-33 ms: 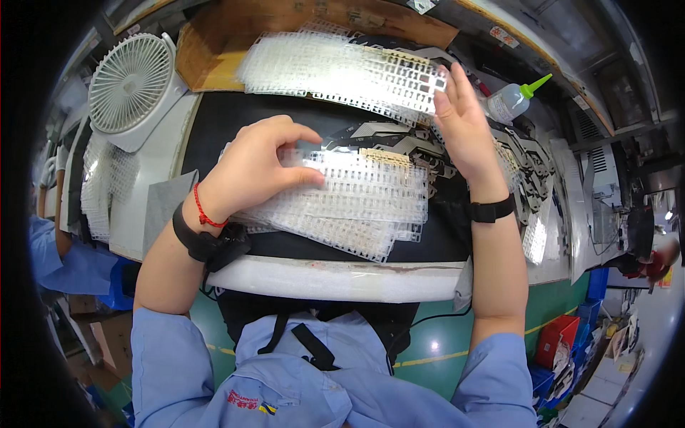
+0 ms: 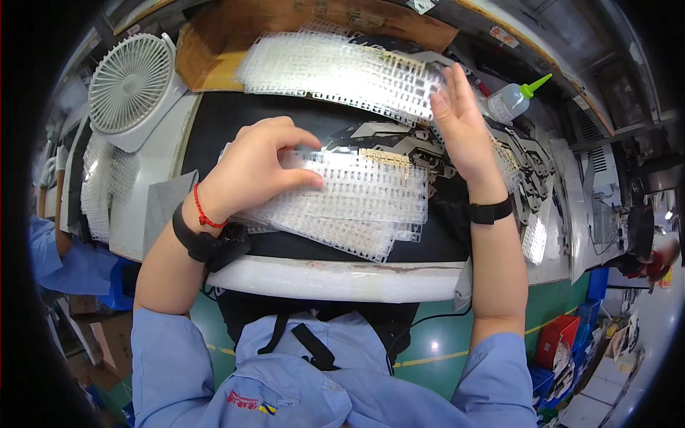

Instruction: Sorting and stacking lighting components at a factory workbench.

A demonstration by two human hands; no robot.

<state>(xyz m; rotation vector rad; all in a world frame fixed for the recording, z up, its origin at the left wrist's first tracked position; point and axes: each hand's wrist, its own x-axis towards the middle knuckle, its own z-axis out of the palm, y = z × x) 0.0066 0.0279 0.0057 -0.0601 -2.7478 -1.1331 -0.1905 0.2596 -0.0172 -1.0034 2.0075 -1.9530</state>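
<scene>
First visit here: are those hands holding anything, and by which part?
The open right hand appears empty. The left hand curves over the near perforated sheets at their left end; whether it grips cannot be told.

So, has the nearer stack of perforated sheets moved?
No, the nearer stack sits where it was, judged by the padded white table edge.

The right hand (image 2: 467,135) has edged slightly left, as has the far perforated sheets (image 2: 335,75) right end.
</scene>
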